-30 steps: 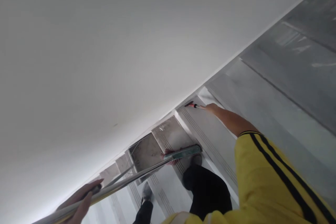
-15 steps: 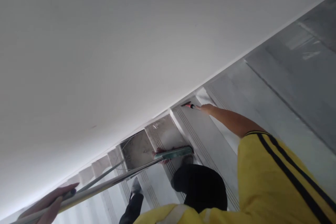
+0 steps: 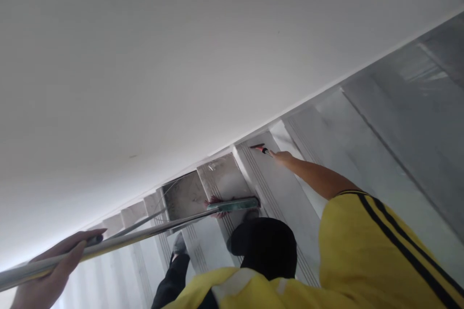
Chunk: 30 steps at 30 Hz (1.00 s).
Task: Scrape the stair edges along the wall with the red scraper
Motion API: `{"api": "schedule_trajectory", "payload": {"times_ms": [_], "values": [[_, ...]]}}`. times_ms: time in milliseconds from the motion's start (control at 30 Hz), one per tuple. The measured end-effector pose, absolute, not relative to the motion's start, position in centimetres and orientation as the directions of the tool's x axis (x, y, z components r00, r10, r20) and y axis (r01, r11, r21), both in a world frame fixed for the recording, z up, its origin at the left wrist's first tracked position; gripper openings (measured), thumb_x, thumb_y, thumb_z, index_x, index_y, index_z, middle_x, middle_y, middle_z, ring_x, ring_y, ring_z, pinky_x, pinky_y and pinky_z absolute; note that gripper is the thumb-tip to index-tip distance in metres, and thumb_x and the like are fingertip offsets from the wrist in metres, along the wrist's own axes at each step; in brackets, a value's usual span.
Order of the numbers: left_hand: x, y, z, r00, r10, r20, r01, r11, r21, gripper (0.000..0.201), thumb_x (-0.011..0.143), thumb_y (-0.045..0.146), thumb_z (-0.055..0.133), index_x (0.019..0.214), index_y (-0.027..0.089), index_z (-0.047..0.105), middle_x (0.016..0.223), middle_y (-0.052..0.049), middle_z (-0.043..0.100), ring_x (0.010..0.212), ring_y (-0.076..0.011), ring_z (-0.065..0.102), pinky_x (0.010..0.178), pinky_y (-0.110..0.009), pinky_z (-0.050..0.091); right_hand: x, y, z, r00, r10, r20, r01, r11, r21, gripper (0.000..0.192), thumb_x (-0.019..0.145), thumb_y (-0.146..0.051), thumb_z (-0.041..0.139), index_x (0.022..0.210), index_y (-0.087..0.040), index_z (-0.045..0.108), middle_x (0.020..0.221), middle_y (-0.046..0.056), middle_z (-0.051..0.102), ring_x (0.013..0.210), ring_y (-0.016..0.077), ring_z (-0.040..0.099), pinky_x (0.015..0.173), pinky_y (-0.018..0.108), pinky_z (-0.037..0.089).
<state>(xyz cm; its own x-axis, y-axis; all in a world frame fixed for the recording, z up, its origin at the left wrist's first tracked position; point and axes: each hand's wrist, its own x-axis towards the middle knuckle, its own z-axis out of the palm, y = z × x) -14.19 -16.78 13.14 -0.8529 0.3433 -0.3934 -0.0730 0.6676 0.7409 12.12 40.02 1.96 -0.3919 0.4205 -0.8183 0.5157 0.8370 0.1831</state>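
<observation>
The small red-and-black-handled scraper [image 3: 259, 148] lies on a pale grey stone stair step [image 3: 279, 188] by the white wall [image 3: 163, 58], pointing up-left beyond the right hand [image 3: 281, 156], whose fingers seem closed on it. The left hand [image 3: 54, 270] grips one long metal broom pole [image 3: 119, 241] running toward its green head [image 3: 234, 204]. One scraper, one broom.

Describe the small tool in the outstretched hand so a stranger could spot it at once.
Follow the pale stone stairs up along the white wall. At the wall's base, the right hand in the yellow sleeve holds a small red-and-black scraper against a step. Unlike the long metal-handled broom below, it is tiny.
</observation>
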Motion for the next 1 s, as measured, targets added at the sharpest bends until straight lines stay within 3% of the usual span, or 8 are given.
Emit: {"api": "schedule_trajectory", "payload": {"times_ms": [133,233,333,600,800,1000], "values": [[-14.4,-17.7,12.3,-0.837,0.369,-0.403,-0.064,0.666,0.743,0.030,0.061,0.064,0.059,0.075,0.039,0.070,0.089,-0.001,0.068,0.097,-0.0345,0.061,0.100,-0.060,0.041,11.7,39.3,1.8,-0.417,0.507,-0.754,0.649,0.747,0.144,0.067,0.089,-0.026,0.048,0.150,-0.017,0.023,0.119,0.020,0.059,0.106,0.0312,0.059,0.081,0.036,0.042],[-14.8,-18.5,11.3,-0.815,0.394,-0.425,-0.074,0.656,0.751,0.033,0.062,0.063,0.060,0.078,0.036,0.070,0.091,-0.003,0.068,0.097,-0.0340,0.061,0.098,-0.059,0.044,12.4,39.2,2.5,-0.416,0.495,-0.763,0.686,0.722,0.095,0.061,0.092,-0.036,0.045,0.147,-0.014,0.031,0.116,0.021,0.060,0.105,0.0313,0.059,0.079,0.035,0.043],[-14.9,-18.6,10.7,-0.817,0.387,-0.427,-0.077,0.660,0.747,0.039,0.061,0.064,0.061,0.081,0.032,0.070,0.093,-0.004,0.068,0.099,-0.0333,0.060,0.097,-0.055,0.045,12.6,38.9,2.7,-0.442,0.498,-0.746,0.677,0.731,0.087,0.061,0.091,-0.032,0.047,0.148,-0.016,0.030,0.114,0.020,0.061,0.107,0.0308,0.058,0.079,0.034,0.044],[-14.4,-19.3,10.2,-0.795,0.471,-0.382,-0.015,0.614,0.789,0.043,0.069,0.059,0.059,0.092,0.024,0.068,0.096,-0.005,0.068,0.098,-0.0245,0.062,0.095,-0.037,0.049,11.3,31.9,0.1,-0.452,0.401,-0.797,0.548,0.830,0.107,0.075,0.087,-0.019,0.046,0.152,-0.016,0.008,0.116,0.020,0.061,0.104,0.0304,0.061,0.081,0.037,0.044],[-14.0,-18.9,10.7,-0.804,0.501,-0.320,0.044,0.587,0.808,0.046,0.070,0.060,0.058,0.092,0.021,0.069,0.094,-0.005,0.069,0.092,-0.0194,0.062,0.082,-0.025,0.052,9.8,31.0,0.4,-0.480,0.427,-0.767,0.514,0.845,0.149,0.070,0.088,-0.016,0.044,0.151,-0.014,0.013,0.115,0.019,0.062,0.102,0.0290,0.062,0.078,0.034,0.044],[-14.1,-19.3,10.1,-0.783,0.520,-0.341,0.034,0.583,0.812,0.045,0.072,0.057,0.058,0.095,0.019,0.067,0.095,-0.005,0.068,0.094,-0.0200,0.062,0.084,-0.027,0.051,14.1,30.8,1.6,-0.386,0.430,-0.816,0.531,0.827,0.185,0.068,0.088,-0.015,0.044,0.151,-0.019,0.017,0.110,0.017,0.064,0.099,0.0298,0.063,0.077,0.036,0.045]]}}
